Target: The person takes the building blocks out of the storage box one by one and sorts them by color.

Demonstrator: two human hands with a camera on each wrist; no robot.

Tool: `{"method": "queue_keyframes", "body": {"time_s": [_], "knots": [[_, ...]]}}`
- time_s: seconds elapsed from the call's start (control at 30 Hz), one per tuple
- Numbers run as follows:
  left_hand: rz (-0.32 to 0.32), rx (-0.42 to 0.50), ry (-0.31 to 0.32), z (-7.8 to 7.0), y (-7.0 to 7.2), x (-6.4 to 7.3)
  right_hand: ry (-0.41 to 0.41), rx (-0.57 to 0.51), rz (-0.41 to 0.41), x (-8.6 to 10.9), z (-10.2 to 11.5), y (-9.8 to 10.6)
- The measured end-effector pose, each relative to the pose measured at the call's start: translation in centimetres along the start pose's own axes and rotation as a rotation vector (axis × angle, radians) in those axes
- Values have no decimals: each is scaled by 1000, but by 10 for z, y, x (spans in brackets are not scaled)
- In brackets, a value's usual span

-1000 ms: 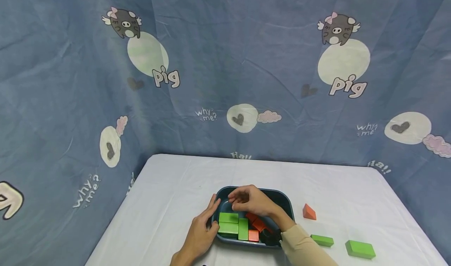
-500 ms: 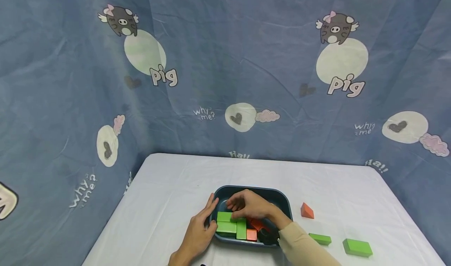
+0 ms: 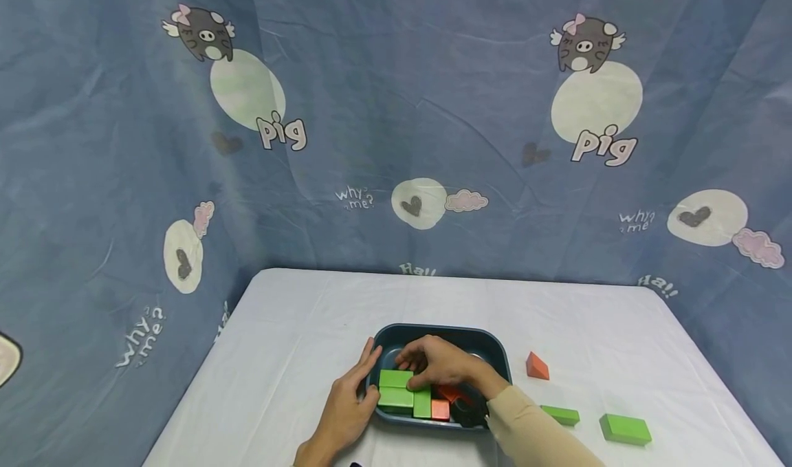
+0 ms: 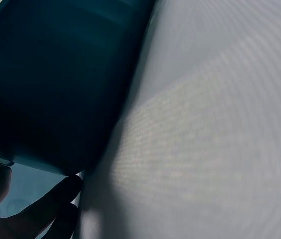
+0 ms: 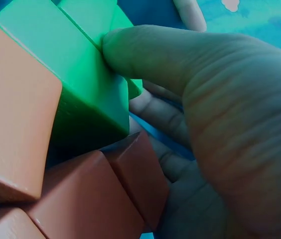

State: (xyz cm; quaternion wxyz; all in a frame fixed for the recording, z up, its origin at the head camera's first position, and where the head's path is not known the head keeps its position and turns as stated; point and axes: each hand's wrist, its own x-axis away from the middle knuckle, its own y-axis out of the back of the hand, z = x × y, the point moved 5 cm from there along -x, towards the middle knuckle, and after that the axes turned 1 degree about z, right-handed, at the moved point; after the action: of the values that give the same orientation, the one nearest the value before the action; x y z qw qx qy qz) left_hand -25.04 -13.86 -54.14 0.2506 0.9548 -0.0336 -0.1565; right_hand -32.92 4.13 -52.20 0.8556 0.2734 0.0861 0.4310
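A dark blue tray (image 3: pixel 433 327) holds several blocks. My left hand (image 3: pixel 345 404) lies along its left side, fingers mostly straight, touching the rim; the left wrist view shows the tray's outer wall (image 4: pixel 56 84) above those fingers. Inside, my right hand (image 3: pixel 444 364) grips the far green block (image 3: pixel 393 378), thumb at its right end and fingers curled at its far side. Against it lie a second green block (image 3: pixel 396 398) and a lengthwise one (image 3: pixel 422 404). An orange-red block (image 3: pixel 441 410) and red blocks (image 5: pixel 88 199) sit nearby, partly hidden by my hand and a dark wrist-mounted item.
Right of the tray, on the white-covered table (image 3: pixel 309 336), lie a red triangular block (image 3: pixel 537 366), a thin green block (image 3: pixel 560 415) and a larger green block (image 3: pixel 625 429). A blue printed cloth (image 3: pixel 371 109) hangs behind and at the left.
My right hand has lowered from above the tray onto the far green block, and its thumb has come to the block's right end. My left hand stays at the tray's side.
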Motion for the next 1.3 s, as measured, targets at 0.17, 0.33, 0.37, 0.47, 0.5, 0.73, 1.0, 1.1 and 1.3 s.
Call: {"method": "queue_keyframes", "body": {"time_s": [0.17,0.33,0.37,0.47,0.5,0.73,1.0,1.1,1.3], "knots": [[3,6,4,-1,1,0,-12,31,-17,0,0,1],[-3,1,9,-1,2,-1,10,85,-32,-2,1,2],[-4,0,10,-1,2,-1,12,96,-36,-3,1,2],[-6,0,15,0,2,-1,16,110,-46,-5,4,1],[-6,2,16,0,2,-2,16,113,-49,-6,4,0],[1,5,-2,-1,1,-3,-4,150,-55,-8,5,-1],[4,13,5,-1,1,-2,-13,177,-53,-10,5,-2],[0,12,2,-1,1,-1,-2,201,-58,-10,7,-3],[4,22,-7,1,0,0,45,298,-87,-11,10,-3]]}}
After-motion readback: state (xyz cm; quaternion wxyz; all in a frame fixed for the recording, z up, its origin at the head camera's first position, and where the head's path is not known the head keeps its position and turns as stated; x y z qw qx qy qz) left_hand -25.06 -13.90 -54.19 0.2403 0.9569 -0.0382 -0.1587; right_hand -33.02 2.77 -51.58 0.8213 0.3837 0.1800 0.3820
